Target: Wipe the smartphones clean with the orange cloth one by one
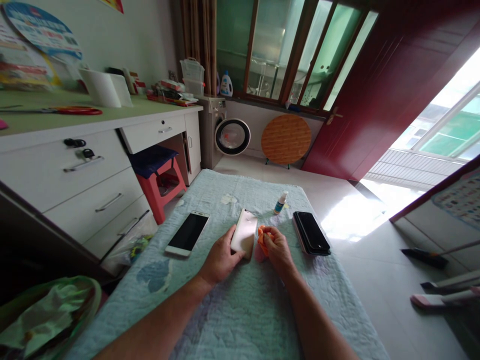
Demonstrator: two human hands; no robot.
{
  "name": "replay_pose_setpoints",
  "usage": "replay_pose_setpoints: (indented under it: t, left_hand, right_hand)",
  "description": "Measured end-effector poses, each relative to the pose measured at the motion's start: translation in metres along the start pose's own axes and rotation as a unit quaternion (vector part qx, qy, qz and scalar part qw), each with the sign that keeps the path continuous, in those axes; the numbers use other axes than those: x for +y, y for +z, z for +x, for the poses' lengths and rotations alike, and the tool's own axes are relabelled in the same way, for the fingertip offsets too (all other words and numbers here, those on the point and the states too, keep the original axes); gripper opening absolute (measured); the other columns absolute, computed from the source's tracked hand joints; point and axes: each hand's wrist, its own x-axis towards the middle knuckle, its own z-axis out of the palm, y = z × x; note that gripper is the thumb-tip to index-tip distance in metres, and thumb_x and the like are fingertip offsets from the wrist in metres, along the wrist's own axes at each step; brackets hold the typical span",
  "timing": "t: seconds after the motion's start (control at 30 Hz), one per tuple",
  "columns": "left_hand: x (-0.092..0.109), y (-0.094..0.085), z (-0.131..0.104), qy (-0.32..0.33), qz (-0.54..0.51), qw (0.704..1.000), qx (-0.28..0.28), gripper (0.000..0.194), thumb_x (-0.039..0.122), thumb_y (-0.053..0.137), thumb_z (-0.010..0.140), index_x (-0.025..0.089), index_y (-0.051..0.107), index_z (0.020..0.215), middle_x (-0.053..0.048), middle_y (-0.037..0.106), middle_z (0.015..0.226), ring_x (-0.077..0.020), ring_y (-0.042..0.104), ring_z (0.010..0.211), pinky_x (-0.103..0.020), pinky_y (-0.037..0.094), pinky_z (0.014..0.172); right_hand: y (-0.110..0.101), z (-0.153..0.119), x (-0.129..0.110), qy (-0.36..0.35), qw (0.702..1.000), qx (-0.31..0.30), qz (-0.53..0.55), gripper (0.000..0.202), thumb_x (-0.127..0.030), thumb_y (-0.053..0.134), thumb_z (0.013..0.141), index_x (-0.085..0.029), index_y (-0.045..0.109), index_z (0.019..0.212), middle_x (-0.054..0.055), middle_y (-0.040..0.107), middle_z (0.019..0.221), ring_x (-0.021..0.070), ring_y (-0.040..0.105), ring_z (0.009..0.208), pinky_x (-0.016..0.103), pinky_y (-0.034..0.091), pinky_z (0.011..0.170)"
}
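My left hand (224, 256) grips the lower left edge of a pale gold smartphone (246, 229), its back turned up and tilted above the cloth. Bunched in the closed fingers of my right hand (276, 248) is an orange cloth (261, 235), just off the phone's right edge. A white smartphone (188, 233) with a dark screen lies flat to the left. On the right, a black smartphone (313, 231) rests on top of a stack of dark, flat devices. Beyond my right hand stands a small spray bottle (280, 202) with a blue label.
A pale blue quilted cover (225, 320) spreads over the table. Left are white drawers (108, 200), a red stool (161, 187) and a lined bin (93, 290). Further back are an open washing machine door (233, 137), a round folded tabletop (286, 139) and a red door (360, 95).
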Motion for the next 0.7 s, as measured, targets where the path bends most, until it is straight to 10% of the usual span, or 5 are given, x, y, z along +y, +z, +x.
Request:
replay_pose_setpoints:
  t: [0.7]
  left_hand:
    - [-0.003, 0.001, 0.006, 0.082, 0.147, 0.985, -0.030, 0.049, 0.042, 0.074, 0.071, 0.019, 0.061, 0.112, -0.006, 0.055, 0.101, -0.0247, 0.054, 0.097, -0.035, 0.045, 0.088]
  right_hand:
    - [0.009, -0.013, -0.009, -0.225, 0.926, -0.081, -0.292, 0.016, -0.021, 0.054, 0.087, -0.023, 0.070, 0.090, 0.005, 0.052, 0.096, 0.0169, 0.053, 0.090, 0.029, 0.044, 0.082]
